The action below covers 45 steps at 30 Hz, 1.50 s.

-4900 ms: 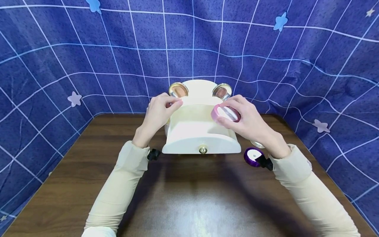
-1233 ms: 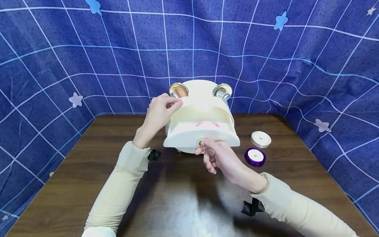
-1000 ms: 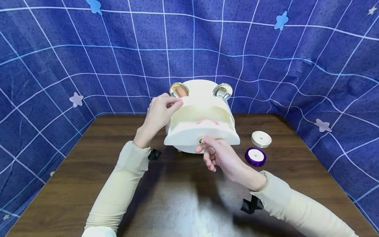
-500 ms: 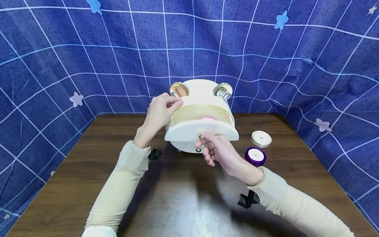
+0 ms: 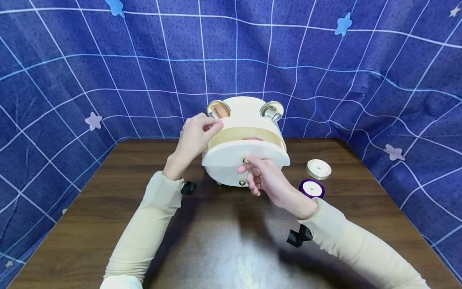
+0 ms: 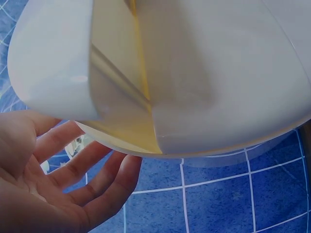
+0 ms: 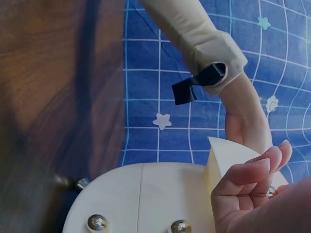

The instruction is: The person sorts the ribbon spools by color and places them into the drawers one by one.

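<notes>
A white storage box (image 5: pixel 245 110) with two round shiny ear-like discs stands at the table's far side. Its upper drawer (image 5: pixel 220 154) is partly pulled out. Over the drawer front shows only the top edge of a pink ribbon roll (image 5: pixel 252 139) lying inside. My right hand (image 5: pixel 270 180) pinches the small metal drawer knob (image 5: pixel 246 160) between thumb and index finger, the other fingers loosely curled. My left hand (image 5: pixel 196 134) holds the box's upper left side; in the left wrist view its fingers (image 6: pixel 109 189) curve along the edge, thumb hidden.
A white ribbon roll (image 5: pixel 319 169) and a purple ribbon roll (image 5: pixel 312 188) lie on the brown table (image 5: pixel 216 241) right of the box. Below the drawer is a lower front with its own knob (image 5: pixel 242 182). A blue star-patterned curtain (image 5: pixel 231 48) hangs close behind.
Earlier my right hand held the pink ribbon roll over the open drawer; now the roll is inside. Since then the right hand has moved the drawer inward by its knob. The left hand stays put.
</notes>
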Tool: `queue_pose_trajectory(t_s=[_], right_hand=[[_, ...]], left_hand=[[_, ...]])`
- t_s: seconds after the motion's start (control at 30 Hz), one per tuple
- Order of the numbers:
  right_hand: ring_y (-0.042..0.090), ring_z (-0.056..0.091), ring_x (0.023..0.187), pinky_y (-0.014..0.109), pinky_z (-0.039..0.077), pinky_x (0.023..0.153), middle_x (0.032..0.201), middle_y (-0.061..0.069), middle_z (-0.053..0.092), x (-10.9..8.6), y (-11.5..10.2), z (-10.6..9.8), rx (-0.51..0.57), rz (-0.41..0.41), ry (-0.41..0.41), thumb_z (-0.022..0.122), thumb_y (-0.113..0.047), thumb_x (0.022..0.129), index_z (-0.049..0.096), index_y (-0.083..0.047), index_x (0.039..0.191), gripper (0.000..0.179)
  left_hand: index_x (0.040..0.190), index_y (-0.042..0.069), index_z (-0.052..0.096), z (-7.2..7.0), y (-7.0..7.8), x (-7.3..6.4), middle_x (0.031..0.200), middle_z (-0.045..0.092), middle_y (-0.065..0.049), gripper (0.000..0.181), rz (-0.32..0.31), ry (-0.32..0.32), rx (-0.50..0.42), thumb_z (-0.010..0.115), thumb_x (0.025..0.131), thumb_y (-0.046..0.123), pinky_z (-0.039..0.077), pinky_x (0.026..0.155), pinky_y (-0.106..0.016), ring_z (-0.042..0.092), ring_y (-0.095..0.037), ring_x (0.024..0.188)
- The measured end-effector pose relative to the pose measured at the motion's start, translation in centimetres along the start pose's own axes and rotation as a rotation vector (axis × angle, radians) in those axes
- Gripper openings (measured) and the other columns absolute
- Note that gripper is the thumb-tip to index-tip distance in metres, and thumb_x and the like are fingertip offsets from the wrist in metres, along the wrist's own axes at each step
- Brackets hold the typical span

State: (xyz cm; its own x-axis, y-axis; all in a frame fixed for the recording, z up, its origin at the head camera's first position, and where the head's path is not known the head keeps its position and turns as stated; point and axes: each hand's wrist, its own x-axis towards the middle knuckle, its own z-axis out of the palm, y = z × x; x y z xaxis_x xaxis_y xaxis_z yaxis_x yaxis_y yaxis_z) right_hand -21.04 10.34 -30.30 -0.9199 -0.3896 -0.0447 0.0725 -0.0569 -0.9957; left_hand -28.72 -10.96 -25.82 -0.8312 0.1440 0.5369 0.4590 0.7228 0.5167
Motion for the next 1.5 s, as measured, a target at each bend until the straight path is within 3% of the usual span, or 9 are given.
queue_pose_trajectory(t_s=[1.5], right_hand=[[0.010, 0.043, 0.039, 0.022, 0.038, 0.043, 0.048, -0.003, 0.050, 3.1, -0.4, -0.6, 0.061, 0.014, 0.072, 0.040, -0.035, 0.102, 0.061, -0.006, 0.089, 0.038]], left_hand=[[0.105, 0.020, 0.077, 0.1, 0.0, 0.2, 0.085, 0.062, -0.004, 0.024, -0.011, 0.015, 0.007, 0.064, 0.090, 0.035, 0.037, 0.056, -0.032, 0.052, -0.019, 0.074]])
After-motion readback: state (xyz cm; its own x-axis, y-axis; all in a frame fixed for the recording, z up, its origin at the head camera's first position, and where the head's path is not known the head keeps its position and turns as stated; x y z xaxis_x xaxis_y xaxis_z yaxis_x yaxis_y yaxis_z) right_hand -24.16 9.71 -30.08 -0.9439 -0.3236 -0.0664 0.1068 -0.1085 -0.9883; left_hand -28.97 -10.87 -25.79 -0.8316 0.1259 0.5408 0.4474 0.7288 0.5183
